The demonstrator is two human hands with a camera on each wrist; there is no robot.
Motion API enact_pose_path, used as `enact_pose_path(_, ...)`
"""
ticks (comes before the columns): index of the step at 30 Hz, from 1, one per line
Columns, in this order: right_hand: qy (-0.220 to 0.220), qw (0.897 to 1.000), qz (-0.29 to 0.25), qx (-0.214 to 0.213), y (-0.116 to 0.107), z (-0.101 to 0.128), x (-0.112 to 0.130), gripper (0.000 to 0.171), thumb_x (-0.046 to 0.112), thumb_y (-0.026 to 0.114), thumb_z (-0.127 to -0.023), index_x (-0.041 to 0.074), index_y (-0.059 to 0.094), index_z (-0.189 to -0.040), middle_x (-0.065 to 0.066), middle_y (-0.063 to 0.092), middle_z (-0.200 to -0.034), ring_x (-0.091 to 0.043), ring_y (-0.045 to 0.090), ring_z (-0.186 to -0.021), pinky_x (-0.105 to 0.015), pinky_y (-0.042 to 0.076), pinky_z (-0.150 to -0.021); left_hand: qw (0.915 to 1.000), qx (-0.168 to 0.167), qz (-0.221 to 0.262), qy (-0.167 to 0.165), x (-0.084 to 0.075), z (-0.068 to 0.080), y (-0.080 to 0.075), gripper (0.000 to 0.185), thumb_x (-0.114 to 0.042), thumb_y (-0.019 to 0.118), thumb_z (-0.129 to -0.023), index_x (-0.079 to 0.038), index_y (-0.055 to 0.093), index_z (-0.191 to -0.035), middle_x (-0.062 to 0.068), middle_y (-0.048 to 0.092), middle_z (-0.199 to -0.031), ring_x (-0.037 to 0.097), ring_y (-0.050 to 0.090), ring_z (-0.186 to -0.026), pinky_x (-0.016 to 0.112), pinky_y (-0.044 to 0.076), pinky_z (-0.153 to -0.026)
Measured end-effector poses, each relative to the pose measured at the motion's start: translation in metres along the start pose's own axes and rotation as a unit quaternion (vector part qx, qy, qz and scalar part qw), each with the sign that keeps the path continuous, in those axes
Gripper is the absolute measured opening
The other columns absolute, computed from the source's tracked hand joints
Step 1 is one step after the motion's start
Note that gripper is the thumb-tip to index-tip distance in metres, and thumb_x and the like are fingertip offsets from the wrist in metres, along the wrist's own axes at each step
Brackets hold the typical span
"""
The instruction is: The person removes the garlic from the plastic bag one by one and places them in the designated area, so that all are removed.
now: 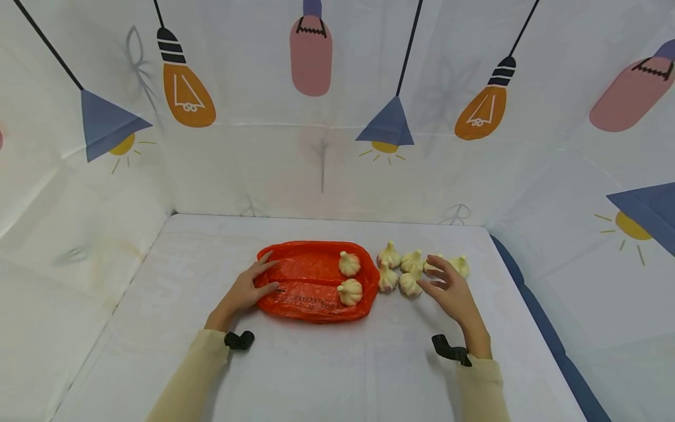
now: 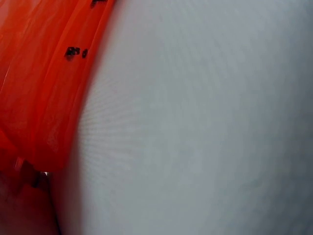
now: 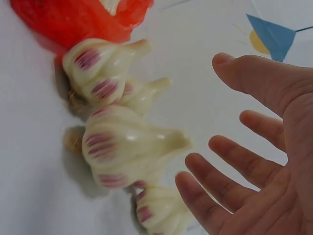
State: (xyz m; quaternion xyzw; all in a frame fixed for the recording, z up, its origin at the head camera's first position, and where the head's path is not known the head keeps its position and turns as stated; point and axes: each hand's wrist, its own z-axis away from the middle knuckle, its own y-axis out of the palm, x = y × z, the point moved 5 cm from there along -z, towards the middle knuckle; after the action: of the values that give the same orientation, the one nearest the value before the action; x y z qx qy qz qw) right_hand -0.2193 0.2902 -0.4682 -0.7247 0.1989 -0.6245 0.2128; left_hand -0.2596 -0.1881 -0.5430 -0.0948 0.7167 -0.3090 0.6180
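An orange plastic bag [image 1: 311, 284] lies flat on the white table, with two garlic bulbs [image 1: 350, 264] on its right part. My left hand [image 1: 253, 287] rests on the bag's left end, fingers straight. Several more garlic bulbs [image 1: 411, 271] lie in a cluster just right of the bag. My right hand [image 1: 448, 287] hovers over that cluster with spread fingers and holds nothing. In the right wrist view the open palm [image 3: 264, 161] faces a large bulb [image 3: 127, 147], a small gap between them. The left wrist view shows only the bag [image 2: 39, 83] and the table cloth.
A white cloth covers the table [image 1: 337, 363] and the walls around it, printed with lamps and bulbs. A blue strip [image 1: 532, 305] runs along the table's right edge. Bare table surface lies in front of the bag and behind it.
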Motion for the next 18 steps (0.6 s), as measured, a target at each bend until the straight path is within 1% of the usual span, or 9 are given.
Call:
enact_pose_path(3, -0.008, 1.000, -0.002, 0.010, 0.003, -0.003, 0.006, 0.068, 0.020, 0.077, -0.095, 0.004, 0.045, -0.152, -0.021, 0.049, -0.154, -0.044, 0.056, -0.133, -0.056, 0.052, -0.104, 1.0000, -0.001, 0.002, 0.001, 0.000, 0.000, 0.000, 0.065, -0.034, 0.073, -0.096, -0.011, 0.051, -0.153, 0.012, 0.026, -0.171, 0.047, 0.017, -0.157, 0.070, 0.018, -0.122)
enact_pose_path(6, -0.017, 1.000, -0.008, 0.023, 0.007, -0.004, 0.013, 0.070, 0.021, 0.078, -0.094, 0.004, 0.044, -0.153, -0.020, 0.048, -0.155, -0.045, 0.054, -0.135, -0.061, 0.050, -0.104, 1.0000, -0.001, 0.002, 0.001, 0.000, 0.000, 0.000, 0.065, -0.034, 0.073, -0.096, -0.011, 0.050, -0.153, 0.012, 0.025, -0.171, 0.047, 0.017, -0.156, 0.070, 0.018, -0.122)
enact_pose_path(11, -0.037, 0.998, -0.007, 0.041, 0.014, -0.006, 0.027, 0.070, 0.023, 0.078, -0.094, 0.011, 0.045, -0.154, -0.017, 0.050, -0.154, -0.041, 0.056, -0.135, -0.061, 0.050, -0.104, 1.0000, 0.000, 0.004, -0.006, 0.000, 0.001, 0.000, 0.065, -0.034, 0.072, -0.096, -0.012, 0.050, -0.153, 0.011, 0.025, -0.171, 0.047, 0.017, -0.157, 0.071, 0.017, -0.122)
enact_pose_path(15, -0.038, 0.997, -0.012, 0.060, 0.023, -0.008, 0.035, 0.069, 0.026, 0.077, -0.094, 0.017, 0.045, -0.154, -0.015, 0.049, -0.156, -0.041, 0.055, -0.135, -0.061, 0.049, -0.106, 0.9999, 0.000, 0.008, -0.011, 0.000, 0.001, 0.000, 0.065, -0.035, 0.073, -0.096, -0.012, 0.050, -0.153, 0.009, 0.025, -0.171, 0.046, 0.016, -0.157, 0.071, 0.017, -0.122)
enact_pose_path(18, -0.039, 0.996, -0.028, 0.072, 0.028, -0.010, 0.041, 0.068, 0.025, 0.076, -0.094, 0.017, 0.045, -0.154, -0.016, 0.048, -0.156, -0.044, 0.053, -0.136, -0.062, 0.048, -0.108, 0.9999, 0.000, 0.009, -0.010, 0.000, 0.001, 0.000, 0.066, -0.035, 0.073, -0.096, -0.012, 0.050, -0.153, 0.010, 0.025, -0.171, 0.046, 0.016, -0.157, 0.071, 0.016, -0.122)
